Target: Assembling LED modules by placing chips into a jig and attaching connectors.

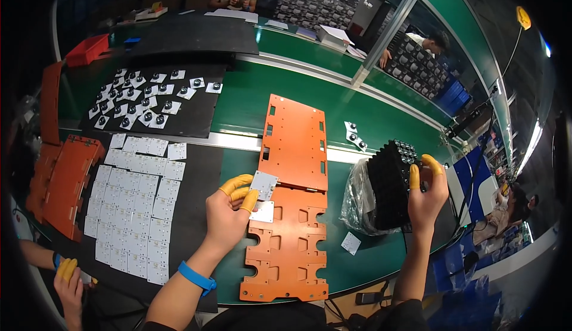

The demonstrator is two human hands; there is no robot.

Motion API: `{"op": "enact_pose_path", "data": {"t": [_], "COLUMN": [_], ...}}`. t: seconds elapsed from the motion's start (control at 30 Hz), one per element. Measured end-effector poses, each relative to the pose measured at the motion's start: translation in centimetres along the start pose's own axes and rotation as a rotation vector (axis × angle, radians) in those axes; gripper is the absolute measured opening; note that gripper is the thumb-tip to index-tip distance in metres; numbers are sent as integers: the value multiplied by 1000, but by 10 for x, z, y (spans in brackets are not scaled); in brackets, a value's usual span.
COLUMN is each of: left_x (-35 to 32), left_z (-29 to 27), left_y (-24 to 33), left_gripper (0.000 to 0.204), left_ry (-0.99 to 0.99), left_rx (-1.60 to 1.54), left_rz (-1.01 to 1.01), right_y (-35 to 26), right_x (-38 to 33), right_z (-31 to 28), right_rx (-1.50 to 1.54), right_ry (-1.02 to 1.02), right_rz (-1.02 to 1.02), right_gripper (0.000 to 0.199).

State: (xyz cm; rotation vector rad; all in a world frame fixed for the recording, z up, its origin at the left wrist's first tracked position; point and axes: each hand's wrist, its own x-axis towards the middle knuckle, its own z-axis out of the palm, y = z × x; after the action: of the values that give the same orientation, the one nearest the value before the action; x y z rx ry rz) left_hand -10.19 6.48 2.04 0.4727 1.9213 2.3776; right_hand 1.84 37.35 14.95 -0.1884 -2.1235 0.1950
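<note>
Left hand [229, 212] fingers pinching one small square grey board [263, 184], over two flat orange perforated plates [287, 212], right hand [426, 197] gripping a black ribbed tray [390, 185]

We see both forearms rise from below — left hand [229, 212] pinching with yellow-capped fingers [237, 182], blue band on the wrist; right hand [426, 197] raised, fingers curled in a grasp.

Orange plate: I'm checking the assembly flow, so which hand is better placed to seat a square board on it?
Probably the left hand: it pinches a square board over the orange plate.
</note>
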Motion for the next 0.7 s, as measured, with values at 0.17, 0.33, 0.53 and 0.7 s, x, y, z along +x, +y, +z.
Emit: {"op": "enact_pose_path", "data": {"t": [0.17,0.33,0.53,0.7], "left_x": [-3,-10,-14,-16], "left_z": [-3,6,10,6], "left_y": [-1,13,12,11], "left_gripper": [23,22,26,26], "left_ry": [-117,-286,-294,-348], "left_rx": [-134,-255,-257,-9], "left_rz": [-87,-191,-168,-62], "right_y": [-75,-104,-97,-97], "right_x": [-22,-61,-82,-87], "right_z": [29,80,103,105], "right_rx": [667,854,983,964], "right_ry": [-217,-524,-499,-506], "right_rz": [-136,-118,16,-55], "right_gripper": [28,30,34,36]}}
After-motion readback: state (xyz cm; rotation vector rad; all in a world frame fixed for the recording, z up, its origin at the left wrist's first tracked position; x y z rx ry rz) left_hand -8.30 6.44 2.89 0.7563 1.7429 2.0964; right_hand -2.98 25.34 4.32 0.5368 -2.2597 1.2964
